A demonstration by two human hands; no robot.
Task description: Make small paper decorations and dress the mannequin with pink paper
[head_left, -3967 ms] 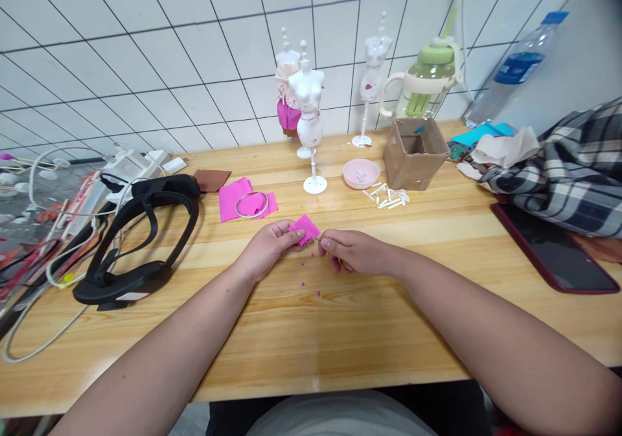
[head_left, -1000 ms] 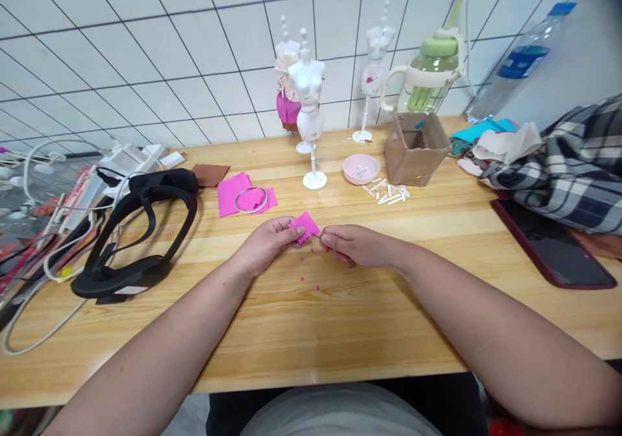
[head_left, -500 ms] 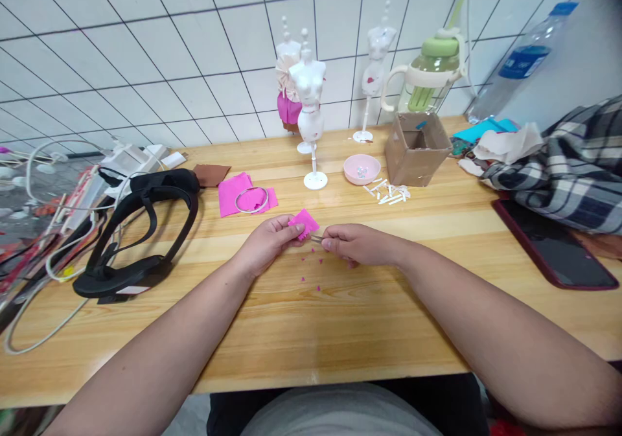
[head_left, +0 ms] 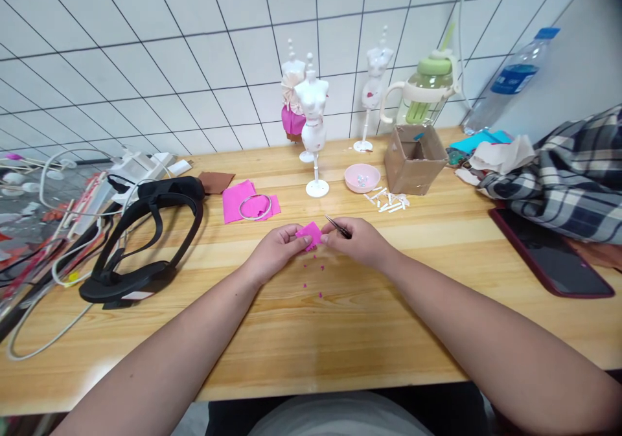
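My left hand pinches a small piece of folded pink crepe paper between thumb and fingers, above the middle of the table. At the paper's right edge is my right hand, its thumb and fingertip touching the paper. Small dark scissors are held in that same hand, the pointed tip angled up and to the left, away from the paper. Several tiny pink scraps lie on the wood below the hands. Larger folded pink paper with a metal ring on it rests to the left.
White mini mannequins stand at the back. Beside a cardboard box are a pink bowl and white strips. A black headset strap and cables lie left; a phone and plaid cloth lie right.
The scissors have swung from pointing at the paper to pointing up and left. My right hand's fingertips have come to the paper's edge. The view has tilted slightly up.
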